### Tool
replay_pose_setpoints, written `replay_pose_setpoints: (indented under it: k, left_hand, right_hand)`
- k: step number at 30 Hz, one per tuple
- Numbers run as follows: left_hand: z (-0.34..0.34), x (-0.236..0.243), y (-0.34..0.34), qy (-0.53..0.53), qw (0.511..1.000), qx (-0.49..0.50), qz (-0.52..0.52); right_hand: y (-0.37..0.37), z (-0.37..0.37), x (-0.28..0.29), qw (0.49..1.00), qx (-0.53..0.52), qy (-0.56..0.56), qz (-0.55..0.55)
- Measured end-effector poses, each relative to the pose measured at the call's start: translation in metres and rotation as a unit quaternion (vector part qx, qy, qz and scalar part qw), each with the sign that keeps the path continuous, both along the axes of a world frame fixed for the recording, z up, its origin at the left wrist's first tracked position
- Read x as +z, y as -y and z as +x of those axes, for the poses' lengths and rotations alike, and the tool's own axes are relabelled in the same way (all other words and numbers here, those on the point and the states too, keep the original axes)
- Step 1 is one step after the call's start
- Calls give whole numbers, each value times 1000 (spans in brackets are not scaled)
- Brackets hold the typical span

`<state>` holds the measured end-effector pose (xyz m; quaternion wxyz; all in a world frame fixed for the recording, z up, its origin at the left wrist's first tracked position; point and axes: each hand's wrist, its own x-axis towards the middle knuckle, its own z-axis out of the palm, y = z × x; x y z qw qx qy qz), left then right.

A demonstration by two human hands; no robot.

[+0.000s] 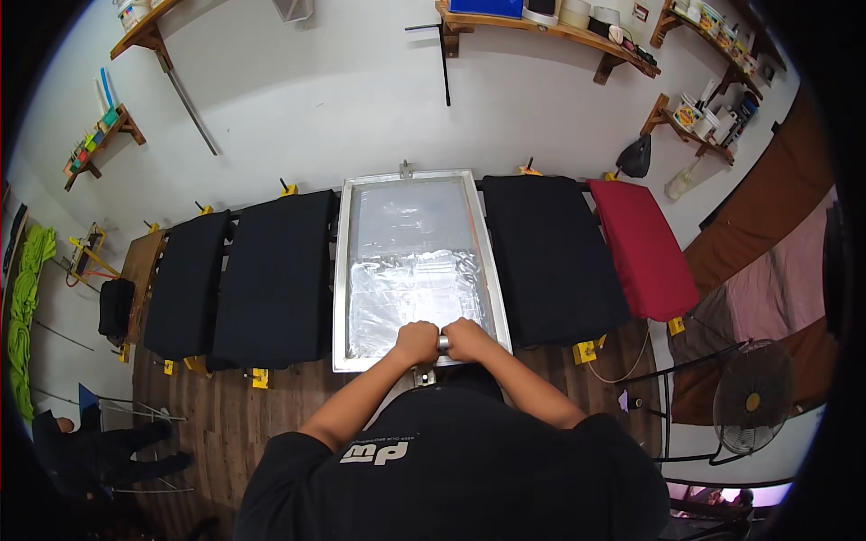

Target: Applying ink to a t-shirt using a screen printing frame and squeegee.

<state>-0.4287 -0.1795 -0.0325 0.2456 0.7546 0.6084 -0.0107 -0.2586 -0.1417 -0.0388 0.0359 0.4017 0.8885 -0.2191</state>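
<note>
A silver-framed printing screen (pixel 341 270) lies over the middle station of a row. Its mesh is translucent grey at the far end and shiny and streaked at the near end. Both hands are closed over its near end, close together. My left hand (pixel 418 343) and my right hand (pixel 464 341) grip a squeegee (pixel 443 343), of which only a short silver piece shows between the fists. The blade is hidden under my hands. A metal clamp (pixel 424 377) sits at the frame's near edge, close to my body.
Black cloth-covered boards (pixel 275 279) stand left of the screen; another black board (pixel 555 257) and a red one (pixel 642 248) stand right. Yellow brackets (pixel 260 378) jut below them. A fan (pixel 754 401) is at right, a person (pixel 99 446) at lower left. Shelves (pixel 550 32) line the wall.
</note>
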Motion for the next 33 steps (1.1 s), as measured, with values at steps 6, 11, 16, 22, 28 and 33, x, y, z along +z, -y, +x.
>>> replay_pose_setpoints:
  k: [6, 11, 16, 22, 28, 33]
  left_hand:
    - [-12, 10, -32, 6, 1000, 25, -3]
    - [-11, -30, -46, 14, 978, 8, 210]
    - [-5, -35, 13, 97, 977, 13, 192]
    - [-11, 16, -5, 32, 999, 15, -6]
    - [-23, -6, -82, 14, 996, 39, 83]
    - [-26, -14, -92, -22, 998, 31, 47]
  right_hand:
    - [-37, -11, 8, 999, 16, -26, -10]
    - [-52, -13, -12, 994, -43, -91, 53]
    - [8, -3, -32, 996, -28, -62, 65]
    - [-25, -3, -4, 998, 39, -19, -47]
    - [-91, -20, -5, 999, -12, -32, 28]
    - [-92, -25, -1, 1000, -2, -11, 16]
